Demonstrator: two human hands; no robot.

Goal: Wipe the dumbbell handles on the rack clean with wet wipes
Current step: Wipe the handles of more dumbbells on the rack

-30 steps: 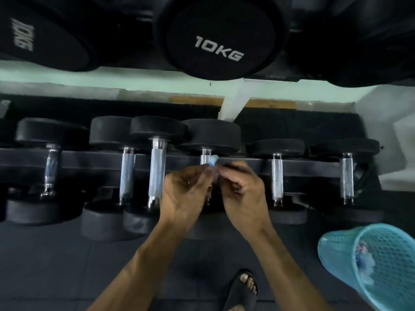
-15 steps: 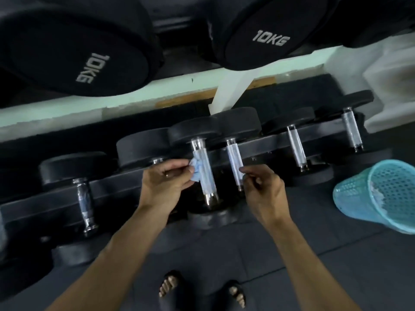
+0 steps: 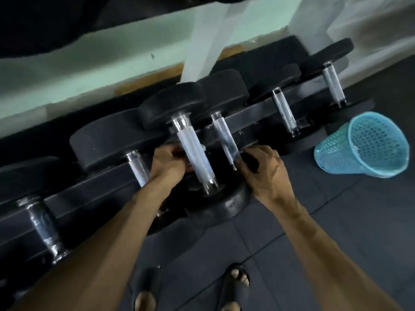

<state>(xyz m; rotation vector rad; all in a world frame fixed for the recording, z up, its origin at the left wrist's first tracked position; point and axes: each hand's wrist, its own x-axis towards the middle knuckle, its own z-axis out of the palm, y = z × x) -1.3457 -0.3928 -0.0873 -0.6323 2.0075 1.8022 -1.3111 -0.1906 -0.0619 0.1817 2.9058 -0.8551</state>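
Several black dumbbells with chrome handles lie across a black rack (image 3: pixel 89 194). My left hand (image 3: pixel 168 164) is curled tight against the left side of the thick knurled handle (image 3: pixel 195 158) at the centre. The wet wipe it pinches is almost wholly hidden behind fingers and handle. My right hand (image 3: pixel 267 173) grips the black near end (image 3: pixel 252 163) of the neighbouring dumbbell, just below its thinner handle (image 3: pixel 224 140). More handles show to the left (image 3: pixel 138 169) and to the right (image 3: pixel 285 113).
A turquoise perforated plastic bin (image 3: pixel 363 149) lies tilted on the dark floor mats at the right. My feet in sandals (image 3: pixel 238 281) stand close to the rack. A pale green wall and a white post (image 3: pixel 202 41) run behind it.
The view has swung closer and tilted. My left hand carried the blue wipe against the thick handle. My right hand moved from hanging free to gripping the neighbouring dumbbell's end.
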